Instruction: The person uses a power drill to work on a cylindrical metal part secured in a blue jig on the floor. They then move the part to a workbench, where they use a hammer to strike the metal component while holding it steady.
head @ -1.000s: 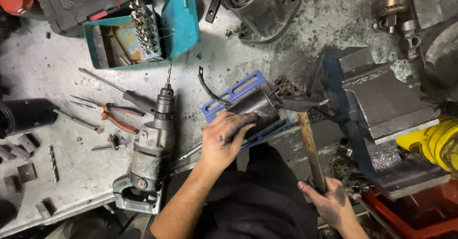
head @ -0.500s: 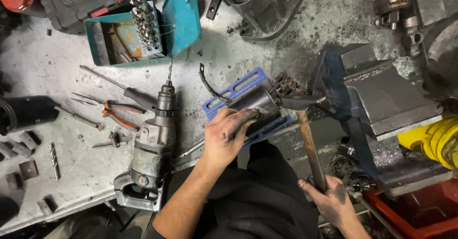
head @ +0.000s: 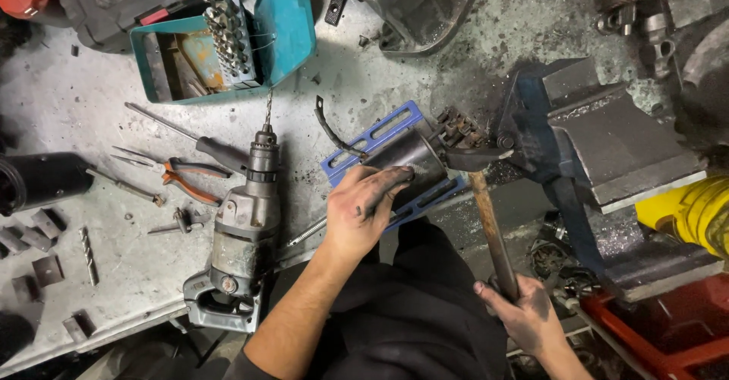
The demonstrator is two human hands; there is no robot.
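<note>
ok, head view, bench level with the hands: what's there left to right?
Black cylinder → pliers → drill → left hand on the dark motor housing → hammer, handle in the right hand → blue vise → yellow part.

Grease smears both the left hand (head: 363, 211) and right hand (head: 524, 321); forearms bare, clothing dark.

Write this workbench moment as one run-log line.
left hand: pressing dark cylinder on blue tray | right hand: gripping hammer, head at cylinder's end | beside: electric drill, vise
</note>
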